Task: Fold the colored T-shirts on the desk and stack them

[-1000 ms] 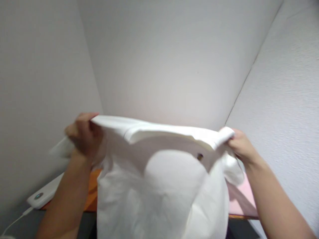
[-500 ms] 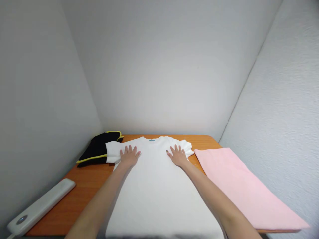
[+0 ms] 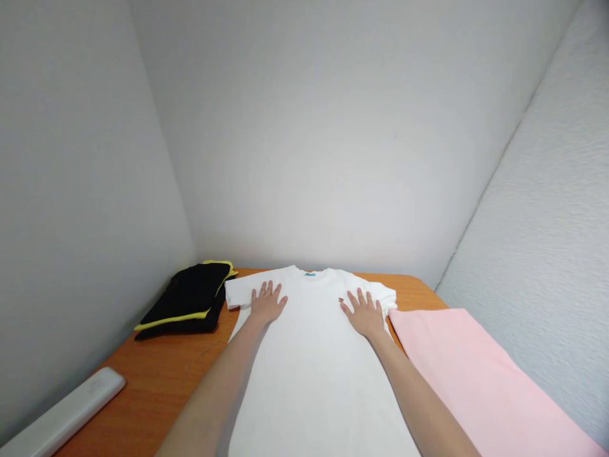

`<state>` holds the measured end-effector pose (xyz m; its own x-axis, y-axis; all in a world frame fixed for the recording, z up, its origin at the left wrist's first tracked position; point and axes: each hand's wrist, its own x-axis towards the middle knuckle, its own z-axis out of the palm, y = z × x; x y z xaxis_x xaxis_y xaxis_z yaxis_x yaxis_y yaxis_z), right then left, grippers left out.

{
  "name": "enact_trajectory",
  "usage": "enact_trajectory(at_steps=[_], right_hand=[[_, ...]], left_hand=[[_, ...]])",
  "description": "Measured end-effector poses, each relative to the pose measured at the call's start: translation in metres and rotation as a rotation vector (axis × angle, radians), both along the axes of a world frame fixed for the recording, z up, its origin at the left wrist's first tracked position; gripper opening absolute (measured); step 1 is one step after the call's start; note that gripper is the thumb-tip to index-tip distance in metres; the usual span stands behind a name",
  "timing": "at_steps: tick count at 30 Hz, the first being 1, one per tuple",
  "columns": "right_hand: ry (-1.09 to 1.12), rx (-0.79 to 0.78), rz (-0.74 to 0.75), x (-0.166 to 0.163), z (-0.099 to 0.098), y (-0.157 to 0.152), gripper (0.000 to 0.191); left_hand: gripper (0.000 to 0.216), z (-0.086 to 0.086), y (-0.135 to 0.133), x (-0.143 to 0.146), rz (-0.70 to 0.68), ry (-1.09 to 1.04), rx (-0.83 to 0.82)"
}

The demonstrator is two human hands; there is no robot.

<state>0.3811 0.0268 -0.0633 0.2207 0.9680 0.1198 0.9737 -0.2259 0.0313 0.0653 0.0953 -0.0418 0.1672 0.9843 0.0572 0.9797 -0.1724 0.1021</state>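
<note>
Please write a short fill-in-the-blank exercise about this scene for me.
The left hand and right hand rest on a ____ T-shirt.
The small chest logo lies nearest the ____ hand.
The black fabric at left has ____ edging.
The cloth on the right side of the table is ____.

Missing words: white; right; yellow; pink.
</note>
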Motion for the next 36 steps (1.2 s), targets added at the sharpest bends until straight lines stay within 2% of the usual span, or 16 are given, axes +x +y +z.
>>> enact_trajectory(at_steps=[11, 26, 31, 36], right_hand=[[-0.012, -0.002, 0.020, 0.009, 0.000, 0.016, 0.065], [0.027, 0.008, 0.047, 0.010, 0.007, 0.006, 0.065], [0.046, 0.000, 0.055, 0.006, 0.016, 0.002, 0.065], [0.056, -0.045, 0.064, 0.006, 0.025, -0.005, 0.064]], left_hand=[[0.068, -0.010, 0.016, 0.004, 0.036, -0.019, 0.056], [0.067, -0.007, 0.016, -0.005, 0.022, 0.021, 0.046], [0.058, 0.004, 0.008, 0.004, 0.019, 0.090, 0.098], [0.057, 0.023, -0.025, 0.011, -0.075, 0.174, 0.236]])
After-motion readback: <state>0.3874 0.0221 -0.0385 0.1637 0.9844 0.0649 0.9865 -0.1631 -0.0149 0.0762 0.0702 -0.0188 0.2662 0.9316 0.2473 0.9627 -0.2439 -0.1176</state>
